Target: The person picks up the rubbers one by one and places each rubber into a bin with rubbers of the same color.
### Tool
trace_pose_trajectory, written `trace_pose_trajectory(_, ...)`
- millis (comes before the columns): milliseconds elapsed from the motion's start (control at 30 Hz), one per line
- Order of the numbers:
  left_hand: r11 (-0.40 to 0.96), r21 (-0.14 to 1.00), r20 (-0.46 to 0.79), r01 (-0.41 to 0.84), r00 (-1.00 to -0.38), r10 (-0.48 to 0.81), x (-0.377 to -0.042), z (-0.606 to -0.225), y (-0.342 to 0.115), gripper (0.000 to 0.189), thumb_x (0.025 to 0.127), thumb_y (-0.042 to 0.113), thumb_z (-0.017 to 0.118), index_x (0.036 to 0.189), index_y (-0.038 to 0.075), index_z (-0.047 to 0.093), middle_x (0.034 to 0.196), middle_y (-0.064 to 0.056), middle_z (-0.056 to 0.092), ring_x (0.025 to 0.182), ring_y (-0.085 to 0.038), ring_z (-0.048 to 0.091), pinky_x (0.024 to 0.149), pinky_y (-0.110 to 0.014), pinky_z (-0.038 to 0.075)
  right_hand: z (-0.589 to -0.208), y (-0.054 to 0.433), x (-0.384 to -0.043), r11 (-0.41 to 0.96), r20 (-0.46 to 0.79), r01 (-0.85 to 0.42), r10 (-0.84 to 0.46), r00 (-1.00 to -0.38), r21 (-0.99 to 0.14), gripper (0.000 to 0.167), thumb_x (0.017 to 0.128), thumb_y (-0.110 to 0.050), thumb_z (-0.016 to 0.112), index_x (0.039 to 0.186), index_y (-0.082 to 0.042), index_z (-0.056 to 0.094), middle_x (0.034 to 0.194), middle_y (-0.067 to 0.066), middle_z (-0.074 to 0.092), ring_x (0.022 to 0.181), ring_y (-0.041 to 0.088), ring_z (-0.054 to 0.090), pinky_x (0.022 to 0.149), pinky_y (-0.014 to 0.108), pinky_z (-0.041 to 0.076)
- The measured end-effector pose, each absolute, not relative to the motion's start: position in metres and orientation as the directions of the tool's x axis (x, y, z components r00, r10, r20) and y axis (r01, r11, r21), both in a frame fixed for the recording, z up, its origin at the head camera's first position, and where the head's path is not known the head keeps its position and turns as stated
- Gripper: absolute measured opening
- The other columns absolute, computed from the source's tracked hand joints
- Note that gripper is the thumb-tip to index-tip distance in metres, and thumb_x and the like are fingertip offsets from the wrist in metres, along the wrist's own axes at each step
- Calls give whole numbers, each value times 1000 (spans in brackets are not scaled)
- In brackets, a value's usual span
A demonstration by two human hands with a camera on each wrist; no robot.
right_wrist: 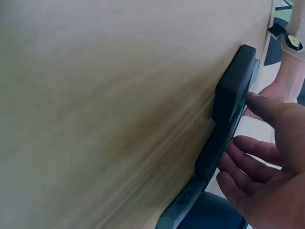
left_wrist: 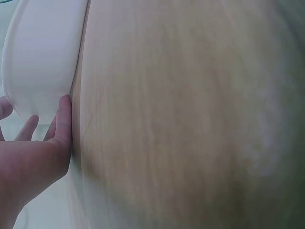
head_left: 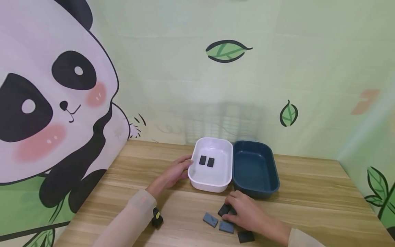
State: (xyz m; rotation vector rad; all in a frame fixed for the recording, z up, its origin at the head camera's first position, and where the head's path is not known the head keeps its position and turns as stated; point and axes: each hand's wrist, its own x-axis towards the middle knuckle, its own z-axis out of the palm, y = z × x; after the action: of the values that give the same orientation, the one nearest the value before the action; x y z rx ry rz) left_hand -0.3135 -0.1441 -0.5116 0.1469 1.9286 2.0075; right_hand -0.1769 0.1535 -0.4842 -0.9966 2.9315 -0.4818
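Note:
My left hand (head_left: 178,168) rests its spread fingers against the outer left wall of a white plastic bin (head_left: 210,188); in the left wrist view the fingertips (left_wrist: 64,102) touch that wall low down. Inside the bin lie two small black rectangular blocks (head_left: 210,162). Over more small blocks on the table hovers my right hand (head_left: 245,210), thumb and loosely bent fingers reaching around a black block (head_left: 223,209). In the right wrist view the thumb tip meets the edge of the dark blocks (right_wrist: 233,86), which lie flat. Another block is partly hidden under the hand.
Beside the white bin stands a dark blue bin (head_left: 254,171). Two blue-grey blocks (head_left: 210,220) and a further black block (head_left: 246,236) lie near the right hand. A black device (head_left: 156,218) is on the left wrist. A printed cloth wall (head_left: 172,68) rises behind the wooden table (head_left: 182,206).

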Motion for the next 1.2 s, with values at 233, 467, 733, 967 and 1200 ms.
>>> trace_pose_trajectory(233, -2, 984, -169, -179, -933, 318, -313, -510, -145, 55, 110, 24, 54, 161, 5, 42, 154, -24, 52, 141, -36, 53, 110, -47, 52, -480, 151, -176, 759, 65, -587, -595, -801, -281, 35, 88, -36, 88, 107, -10, 75, 105, 0, 67, 91, 11, 57, 78, 34, 57)
trace_pose_trajectory(467, -1, 983, -173, -182, -932, 319, -312, -511, -144, 55, 110, 25, 55, 160, 6, 44, 154, -22, 53, 141, -35, 52, 108, -46, 53, -453, 151, -183, 649, 31, -633, -687, -726, -422, 26, 91, -27, 84, 110, -11, 77, 104, -5, 68, 93, 10, 62, 80, 29, 58)
trace_pose_trajectory(733, -10, 984, -165, -178, -933, 318, -313, -511, -145, 55, 110, 25, 55, 161, 7, 44, 155, -21, 52, 141, -34, 52, 110, -47, 52, -419, 154, -216, 557, 151, -654, -691, -707, -512, 25, 92, -23, 83, 114, -11, 77, 105, -5, 73, 94, 16, 67, 84, 32, 61)
trace_pose_trajectory(967, -10, 984, -167, -179, -934, 316, -313, -511, -145, 55, 110, 25, 56, 160, 6, 44, 154, -22, 52, 141, -35, 52, 109, -45, 53, -424, 150, -265, 640, 207, -595, -577, -790, -486, 34, 91, -19, 86, 120, -5, 76, 108, 4, 74, 101, 30, 68, 90, 45, 61)
trace_pose_trajectory(1200, -7, 983, -170, -181, -933, 317, -315, -512, -146, 55, 110, 25, 56, 160, 7, 44, 154, -22, 53, 142, -34, 52, 109, -45, 53, -437, 142, -305, 753, 128, -528, -524, -842, -393, 38, 92, -17, 86, 125, -2, 75, 116, 11, 75, 109, 32, 69, 98, 46, 59)
